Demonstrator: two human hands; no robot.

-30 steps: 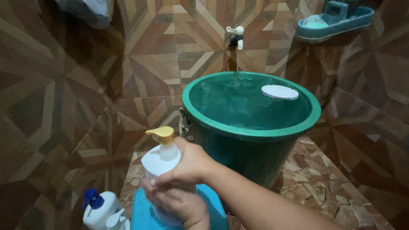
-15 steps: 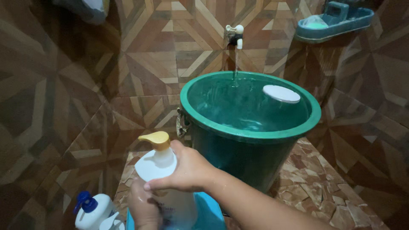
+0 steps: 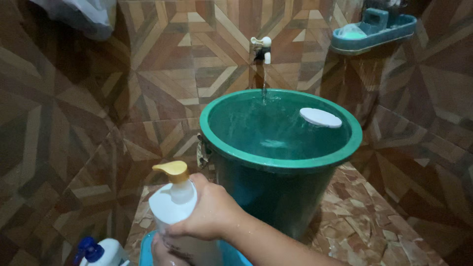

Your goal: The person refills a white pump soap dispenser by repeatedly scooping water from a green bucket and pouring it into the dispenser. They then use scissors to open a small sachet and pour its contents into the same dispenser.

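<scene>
1. The bucket [image 3: 281, 162], green and nearly full of water, is the landmark. It stands on the stone floor [image 3: 364, 221] against the tiled wall [image 3: 74, 123].
2. A shelf [image 3: 373, 34], blue-green, hangs on the wall above and to the right of the bucket.
3. The pump bottle [image 3: 173, 209], white with a yellow pump head, is upright just in front of the bucket and to its left, over a blue basin [image 3: 231, 253]. It looks stiff plastic, fairly heavy if full, and likely slippery, since the skin holding it is wet. The shoulder below the pump is the surest place to take it.
4. The right hand [image 3: 214, 212] has its grip wrapped round that shoulder.
5. The left hand [image 3: 165, 249] supports the bottle low down; only part of it shows, so I cannot tell how its grip is set.
6. A white lid [image 3: 320, 117] floats at the bucket's far right.
7. A second bottle [image 3: 101, 251], blue-capped, stands further left of the bucket.
8. The tap [image 3: 261, 47] above the bucket runs a thin stream into it.
</scene>
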